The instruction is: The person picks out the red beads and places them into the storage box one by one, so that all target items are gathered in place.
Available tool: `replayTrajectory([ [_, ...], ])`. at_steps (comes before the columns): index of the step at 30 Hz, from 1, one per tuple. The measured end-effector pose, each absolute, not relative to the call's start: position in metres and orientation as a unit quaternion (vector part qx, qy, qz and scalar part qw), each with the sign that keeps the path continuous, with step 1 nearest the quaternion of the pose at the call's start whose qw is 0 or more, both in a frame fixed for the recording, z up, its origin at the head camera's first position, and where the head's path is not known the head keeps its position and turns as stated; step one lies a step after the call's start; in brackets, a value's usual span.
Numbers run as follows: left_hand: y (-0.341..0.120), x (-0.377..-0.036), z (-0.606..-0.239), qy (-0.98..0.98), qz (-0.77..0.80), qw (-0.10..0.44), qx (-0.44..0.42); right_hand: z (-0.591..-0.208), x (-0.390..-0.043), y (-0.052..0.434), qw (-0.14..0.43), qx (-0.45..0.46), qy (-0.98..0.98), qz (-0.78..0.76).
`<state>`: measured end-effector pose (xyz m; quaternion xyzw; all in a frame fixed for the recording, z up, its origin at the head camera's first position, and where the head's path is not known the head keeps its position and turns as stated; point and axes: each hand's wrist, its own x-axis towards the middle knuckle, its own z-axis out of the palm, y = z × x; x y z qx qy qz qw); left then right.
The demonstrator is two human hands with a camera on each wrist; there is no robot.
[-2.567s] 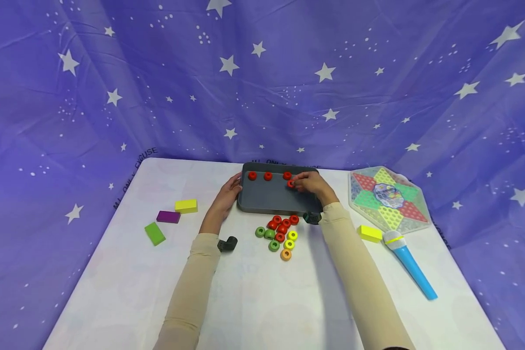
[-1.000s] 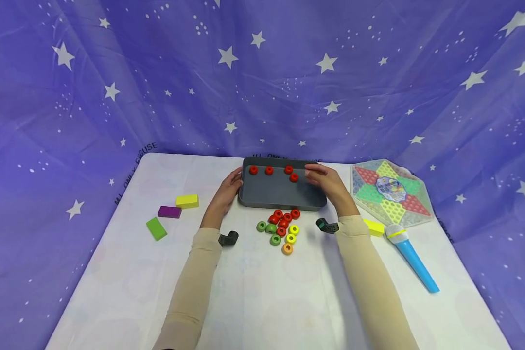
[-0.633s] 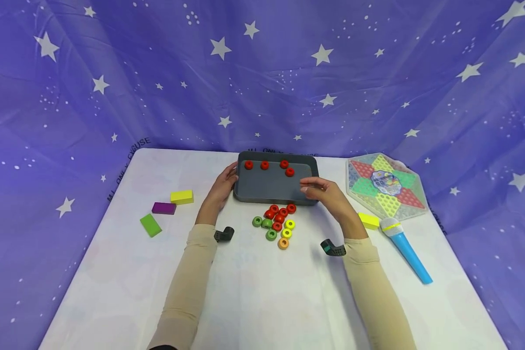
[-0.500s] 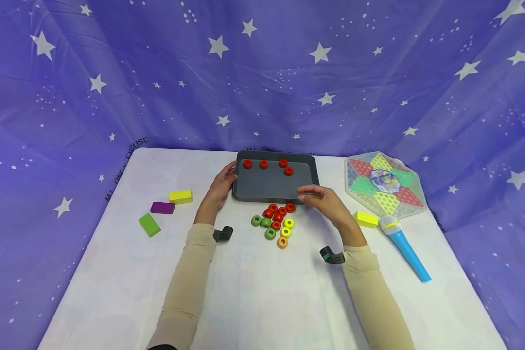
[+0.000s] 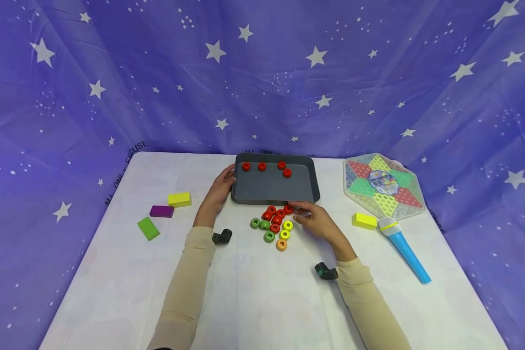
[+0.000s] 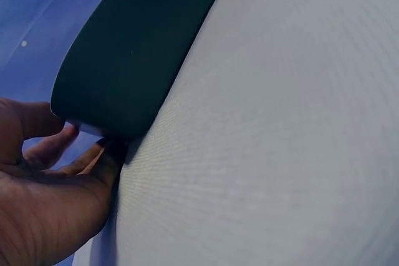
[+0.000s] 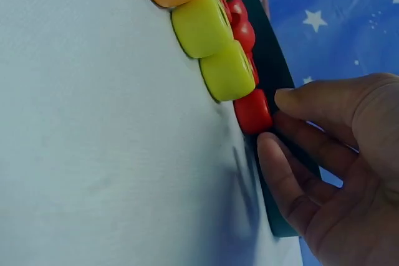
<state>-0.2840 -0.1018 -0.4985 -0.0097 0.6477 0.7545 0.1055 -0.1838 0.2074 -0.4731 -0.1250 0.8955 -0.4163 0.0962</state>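
My left hand (image 5: 220,190) holds the left end of a dark grey tray (image 5: 262,189); in the left wrist view its thumb and fingers meet the tray's corner (image 6: 93,91). Four-sided and shallow, the tray carries several red beads (image 5: 262,166) toward its far side. My right hand (image 5: 315,219) reaches to the front edge of the tray, fingers apart around a red bead (image 7: 252,111) at the end of a loose cluster. In the right wrist view its fingertips are right beside that bead. Yellow beads (image 5: 285,235), green beads (image 5: 269,236) and an orange bead (image 5: 282,244) make up the cluster.
On the left lie a yellow block (image 5: 179,199), a purple block (image 5: 162,211) and a green block (image 5: 148,228). A second yellow block (image 5: 364,221), a blue toy microphone (image 5: 404,250) and a star-patterned board-game case (image 5: 382,184) are on the right. A starry curtain (image 5: 262,73) hangs behind.
The right hand put a red bead into the tray, let it go, and drew back toward the front to the bead cluster. The left hand stays at the tray's left end.
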Motion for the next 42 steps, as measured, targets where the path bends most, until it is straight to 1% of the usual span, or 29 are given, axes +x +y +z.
replayTrajectory([
  [11, -0.101, -0.283, -0.497, 0.644, 0.758, 0.100, -0.008, -0.477, -0.186, 0.203, 0.039, -0.203, 0.906, -0.370],
  [19, -0.103, -0.282, -0.497, 0.651, 0.752, 0.100, -0.013, -0.484, -0.187, 0.199, 0.012, -0.205, 0.907, -0.368],
  [28, -0.102, -0.279, -0.496, 0.646, 0.755, 0.107, -0.012, -0.490, -0.187, 0.193, 0.019, -0.179, 0.908, -0.377],
  [42, -0.100, -0.281, -0.497, 0.656, 0.747, 0.104, -0.023, -0.487, -0.189, 0.192, 0.021, -0.185, 0.908, -0.375],
])
